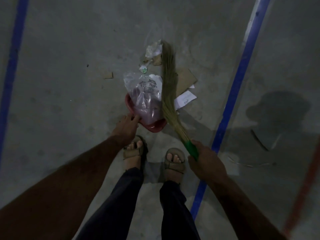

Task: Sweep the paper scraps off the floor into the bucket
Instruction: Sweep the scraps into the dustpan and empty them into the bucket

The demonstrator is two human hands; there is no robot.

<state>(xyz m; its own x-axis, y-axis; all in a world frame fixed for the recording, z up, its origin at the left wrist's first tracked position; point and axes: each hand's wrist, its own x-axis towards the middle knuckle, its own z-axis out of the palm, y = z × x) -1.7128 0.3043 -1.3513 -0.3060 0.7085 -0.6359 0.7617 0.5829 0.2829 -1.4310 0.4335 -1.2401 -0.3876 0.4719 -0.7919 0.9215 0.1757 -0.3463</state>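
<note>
A red bucket [156, 125] lies on the grey floor just ahead of my feet, and a clear plastic bag [144, 96] lies across its mouth. My left hand [126, 128] grips the bucket's near left rim. My right hand [206, 161] holds the green handle of a grass broom [168, 78], whose bristles stretch forward along the bag's right side. Paper scraps lie around the bristles: crumpled paper [153, 51] at the tip, white sheets [185, 99] and brown cardboard [186, 78] to the right, a small cardboard piece [108, 75] to the left.
Blue tape lines run along the floor at the far left [13, 66] and at the right [240, 70]. An orange-red strip [304, 184] crosses the lower right. My sandalled feet [174, 160] stand right behind the bucket. A dark shadow falls on the floor to the right.
</note>
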